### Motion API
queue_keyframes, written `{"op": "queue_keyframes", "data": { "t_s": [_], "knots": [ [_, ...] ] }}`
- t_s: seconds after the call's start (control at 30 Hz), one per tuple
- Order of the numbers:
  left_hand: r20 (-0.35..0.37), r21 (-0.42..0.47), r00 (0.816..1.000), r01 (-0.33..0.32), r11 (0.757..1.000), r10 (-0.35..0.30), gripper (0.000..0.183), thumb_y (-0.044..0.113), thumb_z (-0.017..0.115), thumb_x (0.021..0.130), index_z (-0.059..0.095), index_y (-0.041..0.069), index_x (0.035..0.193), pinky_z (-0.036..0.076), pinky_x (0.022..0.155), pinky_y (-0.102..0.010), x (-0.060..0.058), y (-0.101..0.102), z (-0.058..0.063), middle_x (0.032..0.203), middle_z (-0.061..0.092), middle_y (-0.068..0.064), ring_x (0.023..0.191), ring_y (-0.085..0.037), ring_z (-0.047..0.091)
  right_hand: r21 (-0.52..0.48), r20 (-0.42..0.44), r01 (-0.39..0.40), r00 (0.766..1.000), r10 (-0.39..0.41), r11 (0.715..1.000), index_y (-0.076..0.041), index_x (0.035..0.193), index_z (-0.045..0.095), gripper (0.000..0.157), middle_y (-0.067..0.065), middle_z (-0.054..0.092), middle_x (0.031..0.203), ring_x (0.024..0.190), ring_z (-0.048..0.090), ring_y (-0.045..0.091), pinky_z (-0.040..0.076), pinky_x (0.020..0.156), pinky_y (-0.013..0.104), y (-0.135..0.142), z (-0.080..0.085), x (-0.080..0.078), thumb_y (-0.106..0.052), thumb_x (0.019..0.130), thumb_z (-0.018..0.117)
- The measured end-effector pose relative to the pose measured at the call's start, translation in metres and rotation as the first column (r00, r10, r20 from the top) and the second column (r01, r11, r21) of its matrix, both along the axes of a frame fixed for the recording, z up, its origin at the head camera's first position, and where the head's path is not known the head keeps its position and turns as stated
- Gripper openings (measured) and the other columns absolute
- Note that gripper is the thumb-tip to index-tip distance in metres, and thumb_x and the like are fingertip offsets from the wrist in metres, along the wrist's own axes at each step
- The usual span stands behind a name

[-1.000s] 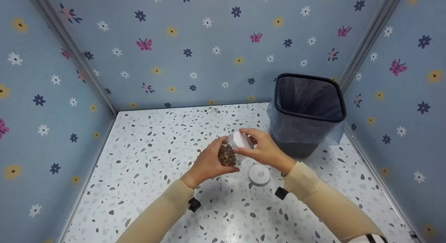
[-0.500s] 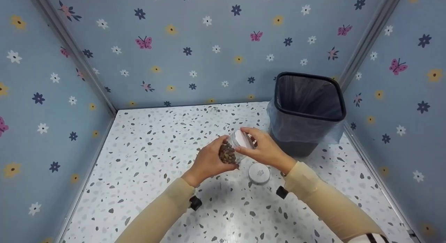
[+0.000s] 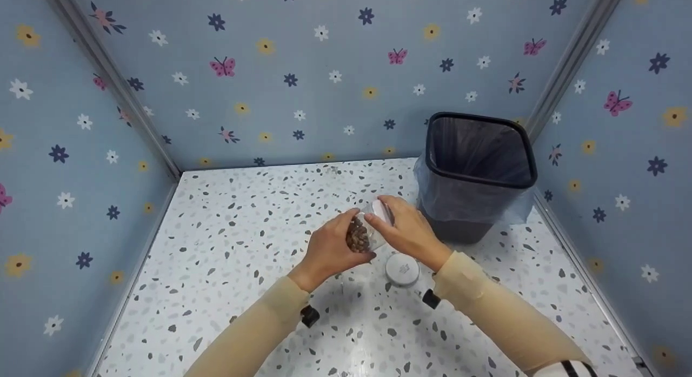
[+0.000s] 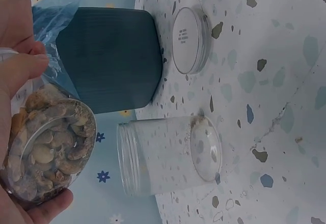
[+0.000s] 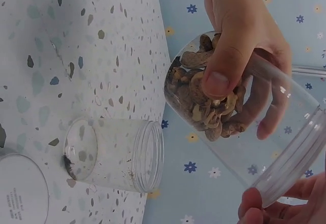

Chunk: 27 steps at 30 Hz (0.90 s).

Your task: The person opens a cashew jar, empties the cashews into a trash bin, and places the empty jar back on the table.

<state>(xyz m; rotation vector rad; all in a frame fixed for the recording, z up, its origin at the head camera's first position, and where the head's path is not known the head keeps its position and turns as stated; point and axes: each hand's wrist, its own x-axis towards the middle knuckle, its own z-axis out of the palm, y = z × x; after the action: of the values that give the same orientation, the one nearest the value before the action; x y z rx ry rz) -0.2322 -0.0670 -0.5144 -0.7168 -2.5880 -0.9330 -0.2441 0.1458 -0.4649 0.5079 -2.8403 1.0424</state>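
In the head view my left hand [image 3: 328, 248] grips a clear plastic jar [image 5: 219, 145] around its lower part, tilted above the table. Brown lumpy pieces that look like peanuts in shells [image 5: 191, 94] fill its bottom. My right hand [image 3: 412, 232] holds the jar's white lid [image 3: 381, 210], fingers and thumb around the rim at the upper right end. Its palm and several fingers are partly hidden. Below the hands, a second clear jar [image 4: 170, 155] stands upright without a lid, with a few dark crumbs inside. A loose white lid [image 3: 403, 269] lies on the table close by.
Behind and to the right stands a dark bin [image 3: 459, 228] lined with a thin bluish bag [image 3: 481, 201]. Flower-patterned panels [image 3: 324, 58] enclose the speckled white table [image 3: 232, 231] at the back and both sides.
My right hand has turned around the lid and now covers more of it. The jar and my left hand have shifted slightly right. The loose lid and bin stay put.
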Motion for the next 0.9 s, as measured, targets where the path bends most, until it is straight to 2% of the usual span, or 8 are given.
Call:
{"op": "queue_keyframes", "data": {
  "t_s": [0.13, 0.3, 0.5, 0.9],
  "knots": [
    [-0.042, -0.008, 0.999, -0.016, 1.000, 0.016, 0.096, 0.043, 0.099, 0.075, 0.057, 0.002, 0.152, 0.066, 0.090, -0.047, -0.0007, 0.0022, 0.0016, 0.133, 0.075, -0.015, 0.111, -0.029, 0.076, 0.011, -0.022, 0.031, 0.999, -0.031, 0.999, -0.004, 0.151, 0.059, 0.070, 0.020, 0.065, 0.148, 0.132, 0.066, 0.039, 0.054, 0.110, 0.058, -0.0021, 0.0019, -0.0007, -0.058, 0.106, 0.061],
    [-0.061, -0.005, 0.998, -0.023, 1.000, 0.023, 0.097, 0.045, 0.099, 0.075, 0.058, 0.002, 0.151, 0.067, 0.090, -0.047, -0.0017, 0.0051, 0.0003, 0.132, 0.076, -0.014, 0.110, -0.028, 0.077, -0.021, -0.002, 0.040, 0.999, -0.040, 0.999, -0.004, 0.146, 0.059, 0.067, 0.020, 0.067, 0.141, 0.125, 0.067, 0.038, 0.055, 0.108, 0.057, -0.0032, 0.0031, -0.0010, -0.057, 0.106, 0.060],
    [-0.091, 0.035, 0.996, -0.009, 0.999, 0.012, 0.094, 0.044, 0.099, 0.074, 0.061, 0.004, 0.149, 0.067, 0.087, -0.045, -0.0002, 0.0073, 0.0004, 0.128, 0.078, -0.012, 0.104, -0.025, 0.078, -0.066, -0.035, 0.063, 0.997, -0.065, 0.996, -0.006, 0.138, 0.063, 0.058, 0.016, 0.071, 0.128, 0.105, 0.070, 0.035, 0.060, 0.092, 0.054, -0.0029, 0.0000, 0.0011, -0.052, 0.103, 0.062],
    [-0.064, 0.047, 0.998, -0.001, 0.999, 0.004, 0.091, 0.044, 0.099, 0.073, 0.063, 0.008, 0.148, 0.066, 0.082, -0.045, 0.0020, 0.0080, 0.0040, 0.120, 0.080, -0.008, 0.096, -0.022, 0.078, -0.054, -0.128, 0.059, 0.990, -0.065, 0.997, -0.004, 0.135, 0.066, 0.055, 0.017, 0.074, 0.123, 0.099, 0.072, 0.036, 0.061, 0.087, 0.055, -0.0010, -0.0011, 0.0037, -0.048, 0.102, 0.064]
  ]
}}
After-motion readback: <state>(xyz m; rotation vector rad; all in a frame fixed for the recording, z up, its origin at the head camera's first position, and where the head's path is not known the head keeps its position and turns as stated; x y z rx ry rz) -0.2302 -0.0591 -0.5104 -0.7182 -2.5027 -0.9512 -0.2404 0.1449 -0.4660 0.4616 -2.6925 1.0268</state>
